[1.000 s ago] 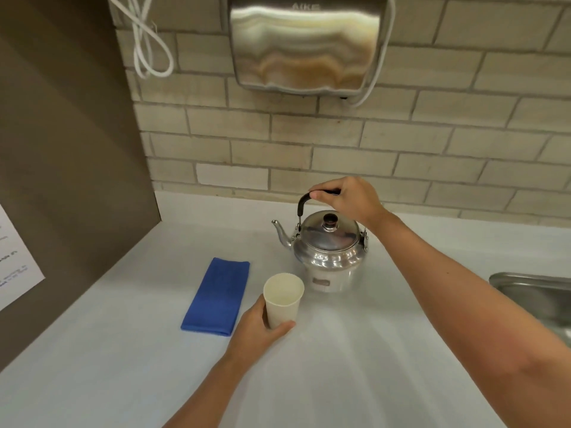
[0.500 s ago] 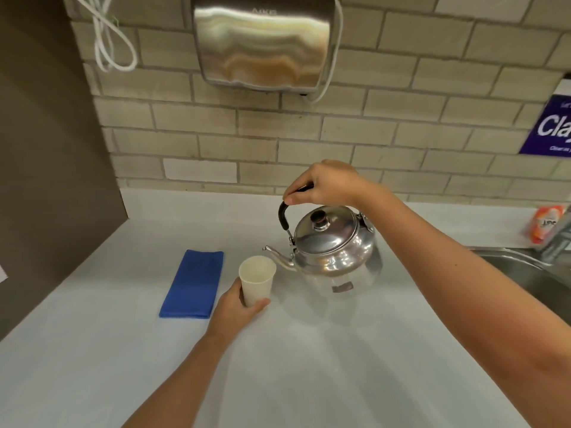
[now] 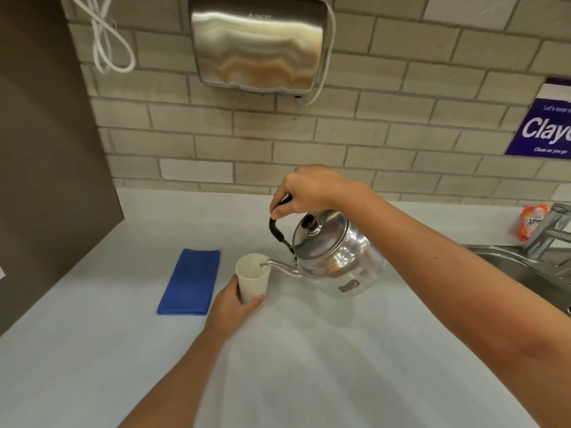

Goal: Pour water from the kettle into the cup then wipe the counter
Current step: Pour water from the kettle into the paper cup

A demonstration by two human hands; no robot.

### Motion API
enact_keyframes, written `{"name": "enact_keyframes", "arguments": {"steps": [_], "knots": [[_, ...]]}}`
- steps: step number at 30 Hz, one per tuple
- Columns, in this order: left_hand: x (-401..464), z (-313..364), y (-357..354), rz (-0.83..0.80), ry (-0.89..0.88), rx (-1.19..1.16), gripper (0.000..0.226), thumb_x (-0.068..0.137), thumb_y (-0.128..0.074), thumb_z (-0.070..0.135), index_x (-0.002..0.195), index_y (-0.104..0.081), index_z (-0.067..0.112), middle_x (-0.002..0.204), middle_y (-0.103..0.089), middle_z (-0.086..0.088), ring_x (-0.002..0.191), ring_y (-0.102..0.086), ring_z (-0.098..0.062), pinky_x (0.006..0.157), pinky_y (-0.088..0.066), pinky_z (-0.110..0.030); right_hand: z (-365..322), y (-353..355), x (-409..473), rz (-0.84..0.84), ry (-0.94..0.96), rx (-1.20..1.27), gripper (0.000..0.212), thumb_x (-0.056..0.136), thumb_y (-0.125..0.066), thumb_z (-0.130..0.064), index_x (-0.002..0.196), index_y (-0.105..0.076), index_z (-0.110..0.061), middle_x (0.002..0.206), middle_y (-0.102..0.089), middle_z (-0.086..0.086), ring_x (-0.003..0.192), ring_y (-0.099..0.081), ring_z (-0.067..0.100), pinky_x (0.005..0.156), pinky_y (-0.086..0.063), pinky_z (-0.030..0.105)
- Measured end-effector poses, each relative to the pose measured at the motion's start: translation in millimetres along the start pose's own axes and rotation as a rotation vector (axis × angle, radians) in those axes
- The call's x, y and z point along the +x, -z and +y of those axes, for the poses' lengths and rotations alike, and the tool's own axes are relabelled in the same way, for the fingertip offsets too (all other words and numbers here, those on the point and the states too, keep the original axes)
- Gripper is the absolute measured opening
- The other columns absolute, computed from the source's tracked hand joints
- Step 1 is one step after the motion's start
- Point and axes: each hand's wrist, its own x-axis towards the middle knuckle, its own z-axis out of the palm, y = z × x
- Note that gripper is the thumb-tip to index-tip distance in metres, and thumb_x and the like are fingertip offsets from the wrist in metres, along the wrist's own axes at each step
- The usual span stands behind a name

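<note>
Steel kettle (image 3: 333, 261) tilted in right hand (image 3: 306, 189), spout over paper cup (image 3: 252, 278) gripped by left hand (image 3: 231, 304)

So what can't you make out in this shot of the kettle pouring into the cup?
- Cup: water level, too small, head view.
- Kettle handle: top hidden by right hand.
- Purple sign: cut by right edge.
- Sink: basin cut off.

The right hand (image 3: 309, 188) was curled in a fist, knuckles up, its forearm stretched in from the lower right. The left hand (image 3: 230, 305) was cupped, thumb and fingers wrapped, its forearm reaching up from the bottom edge.
</note>
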Motion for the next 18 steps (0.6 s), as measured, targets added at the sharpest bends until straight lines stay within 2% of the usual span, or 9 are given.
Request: {"name": "enact_keyframes", "arguments": {"steps": [5, 18], "knots": [[-0.5, -0.9, -0.4, -0.009, -0.004, -0.014, 0.066, 0.067, -0.079, 0.038, 0.123, -0.046, 0.026, 0.109, -0.059, 0.008, 0.099, -0.057, -0.010, 0.078, -0.045, -0.021, -4.1, 4.6, 2.7, -0.007, 0.013, -0.018, 0.019, 0.080, -0.063, -0.051, 0.093, -0.071, -0.040, 0.051, -0.046, -0.022, 0.051, -0.042, 0.002, 0.048, -0.031, 0.026], [-0.4, -0.2, -0.8, 0.008, 0.001, 0.022, 0.068, 0.068, -0.078, 0.039, 0.125, -0.045, 0.023, 0.109, -0.057, 0.009, 0.098, -0.055, -0.011, 0.078, -0.044, -0.022, -2.2, 4.4, 6.1, -0.025, 0.035, -0.020, 0.021, 0.081, -0.062, -0.051, 0.095, -0.071, -0.039, 0.055, -0.046, -0.025, 0.056, -0.043, 0.001, 0.051, -0.034, 0.026]]}}
